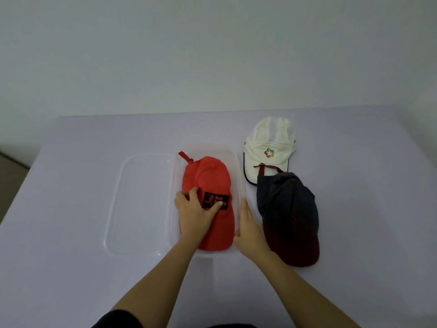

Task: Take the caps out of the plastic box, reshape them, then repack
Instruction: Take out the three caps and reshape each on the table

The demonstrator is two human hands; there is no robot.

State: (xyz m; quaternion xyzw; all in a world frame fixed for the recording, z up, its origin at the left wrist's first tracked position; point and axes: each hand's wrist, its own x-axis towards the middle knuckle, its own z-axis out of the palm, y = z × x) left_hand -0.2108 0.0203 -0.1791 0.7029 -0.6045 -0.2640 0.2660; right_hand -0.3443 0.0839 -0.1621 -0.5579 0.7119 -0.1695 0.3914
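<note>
A red cap (210,178) with a black patch lies flat inside the clear plastic box (208,147) at the table's middle. My left hand (195,215) presses on the red cap, fingers spread around the patch. My right hand (249,227) rests flat against the box's right wall, holding nothing. To the right of the box, a white cap (270,143) with a coloured logo lies on the table. A dark navy cap (289,216) with a dark red brim lies in front of it, overlapping the white cap's brim.
The box's clear lid (139,204) lies flat on the table, touching the box's left side. The table (71,233) has a pale lilac cover and meets a plain wall at the back. Its left edge drops off near the floor.
</note>
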